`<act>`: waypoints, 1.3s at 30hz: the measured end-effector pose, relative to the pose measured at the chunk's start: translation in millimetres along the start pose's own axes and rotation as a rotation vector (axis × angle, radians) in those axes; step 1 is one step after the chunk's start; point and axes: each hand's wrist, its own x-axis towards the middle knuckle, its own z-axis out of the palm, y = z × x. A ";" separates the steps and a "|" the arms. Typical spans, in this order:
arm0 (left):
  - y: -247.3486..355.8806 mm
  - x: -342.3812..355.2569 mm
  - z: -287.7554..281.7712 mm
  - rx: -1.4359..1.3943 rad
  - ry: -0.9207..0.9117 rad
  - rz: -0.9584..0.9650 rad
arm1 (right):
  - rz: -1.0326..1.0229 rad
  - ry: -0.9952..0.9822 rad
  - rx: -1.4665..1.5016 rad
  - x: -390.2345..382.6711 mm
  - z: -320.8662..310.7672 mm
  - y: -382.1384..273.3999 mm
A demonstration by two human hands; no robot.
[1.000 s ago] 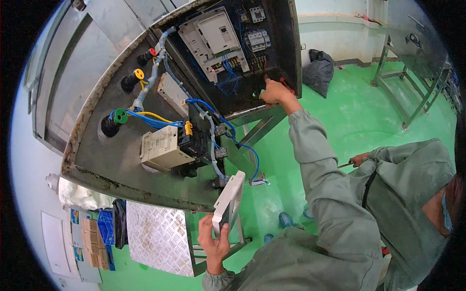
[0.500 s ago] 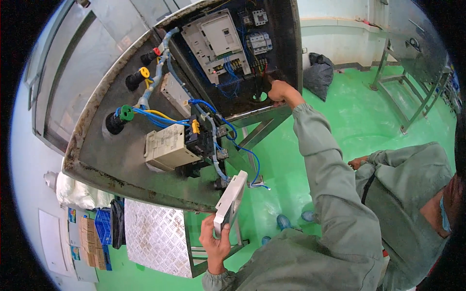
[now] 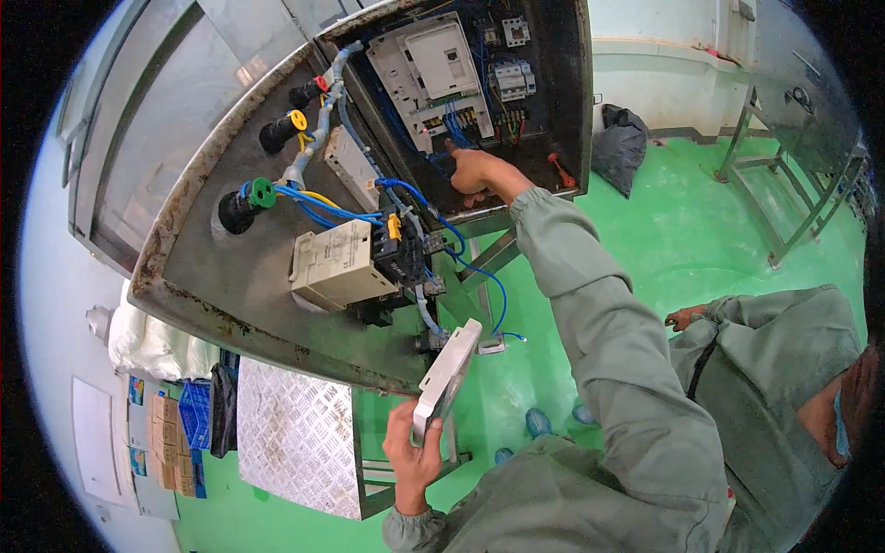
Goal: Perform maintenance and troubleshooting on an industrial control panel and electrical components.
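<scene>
My left hand (image 3: 414, 456) is closed round the lower end of a white plastic cover (image 3: 448, 370), held upright below the cabinet door. My right hand (image 3: 481, 175) reaches into the open electrical cabinet (image 3: 579, 101). Its index finger stretches toward blue wires (image 3: 458, 129) at the lower end of a white drive unit (image 3: 435, 64); contact is unclear, and nothing shows in this hand. A red-handled tool (image 3: 560, 170), perhaps a screwdriver, rests on the cabinet floor to its right.
The open metal door (image 3: 212, 313) carries red, yellow and green-collared switches (image 3: 261, 194), a beige relay-like block (image 3: 336, 265) and a dangling blue wire (image 3: 504, 300). A person in grey (image 3: 765, 359) is at the right. A black bag (image 3: 619, 147) lies behind.
My right hand has moved left from the cabinet's lower right corner to the blue wires, leaving the red-handled tool in sight. The left hand still holds the cover. The view has shifted slightly.
</scene>
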 end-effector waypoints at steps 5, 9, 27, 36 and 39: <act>2.1 3.3 -0.3 -0.009 0.025 0.010 | 0.019 0.061 -0.014 2.8 2.5 11.7; -0.9 0.7 -3.1 -0.025 0.023 -0.042 | 0.006 0.045 0.049 -6.7 -4.6 31.9; -9.0 2.1 -0.3 -0.012 0.003 0.064 | 0.205 0.387 -0.190 23.6 -51.2 100.9; -12.1 1.9 -1.4 0.002 0.007 0.066 | 0.274 0.407 -0.222 4.1 -96.7 45.7; -9.5 0.8 -0.5 -0.020 0.015 0.037 | 0.250 0.461 -0.140 11.5 -102.2 50.5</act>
